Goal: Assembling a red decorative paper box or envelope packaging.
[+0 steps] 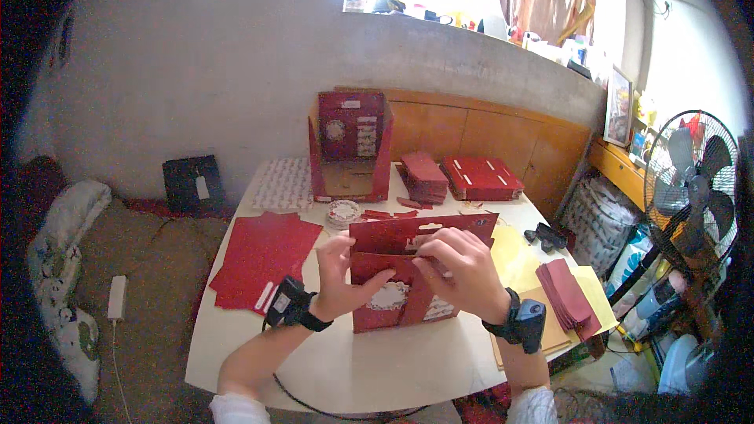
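A dark red cardboard box blank (408,267) with a white ornamental label stands half folded at the middle of the white table (369,369). My left hand (339,275) grips its left side, thumb pressed on the front panel. My right hand (463,271) holds the right part, fingers curled over a folded flap near the top. Both wrists wear black devices on straps.
Flat red sheets (259,255) lie at the left. An upright open red box (349,145), stacks of folded red boxes (481,177) and round stickers (343,212) sit behind. Maroon pieces (565,290) on yellow paper lie right. A standing fan (691,188) is at far right.
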`<state>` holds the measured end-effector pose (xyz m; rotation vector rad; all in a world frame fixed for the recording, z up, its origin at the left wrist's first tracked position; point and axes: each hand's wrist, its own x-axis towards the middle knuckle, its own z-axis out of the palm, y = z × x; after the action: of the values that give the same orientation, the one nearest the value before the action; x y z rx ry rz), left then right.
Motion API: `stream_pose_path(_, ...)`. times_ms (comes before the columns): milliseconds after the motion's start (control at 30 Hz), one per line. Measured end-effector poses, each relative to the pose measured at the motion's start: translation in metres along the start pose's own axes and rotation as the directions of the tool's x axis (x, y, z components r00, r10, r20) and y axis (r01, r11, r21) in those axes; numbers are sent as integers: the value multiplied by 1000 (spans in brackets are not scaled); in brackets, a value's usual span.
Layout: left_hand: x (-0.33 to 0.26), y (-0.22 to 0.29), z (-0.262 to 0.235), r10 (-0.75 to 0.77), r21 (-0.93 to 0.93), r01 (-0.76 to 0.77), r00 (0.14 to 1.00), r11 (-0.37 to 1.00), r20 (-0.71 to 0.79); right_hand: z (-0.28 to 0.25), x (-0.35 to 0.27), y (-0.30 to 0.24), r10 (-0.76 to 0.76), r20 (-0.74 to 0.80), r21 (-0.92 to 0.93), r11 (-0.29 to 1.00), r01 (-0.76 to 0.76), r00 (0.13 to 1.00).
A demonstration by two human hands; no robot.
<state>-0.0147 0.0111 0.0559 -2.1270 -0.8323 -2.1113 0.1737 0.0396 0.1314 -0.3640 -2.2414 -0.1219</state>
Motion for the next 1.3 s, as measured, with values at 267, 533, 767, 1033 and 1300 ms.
stream_pose_path(267, -25, -22, -2, 15, -82, -22, 996, 996, -88, -10, -57, 38, 159, -389, -64, 978, -198, 907)
stream_pose_path(533, -33, -19, -3, -8, 104, 18, 996, 994, -91, 8, -84, 63, 555, -232, 768, 609, -199, 799)
stream_pose_path(767, -34, -16, -6, -15, 227, 25, 999, 974, -44, 11, -90, 67, 564, -219, 844, 519, -136, 796)
stream_pose_path(1033, -24, -10, 0, -175, 2, 177, 978, 984, -109, 16, -100, 64, 598, -260, 828, 542, -144, 758)
stream_pose_path(1300, -10, 3, -3, -103, 143, 124, 985, 982, -141, 15, -100, 58, 510, -296, 777, 620, -106, 807)
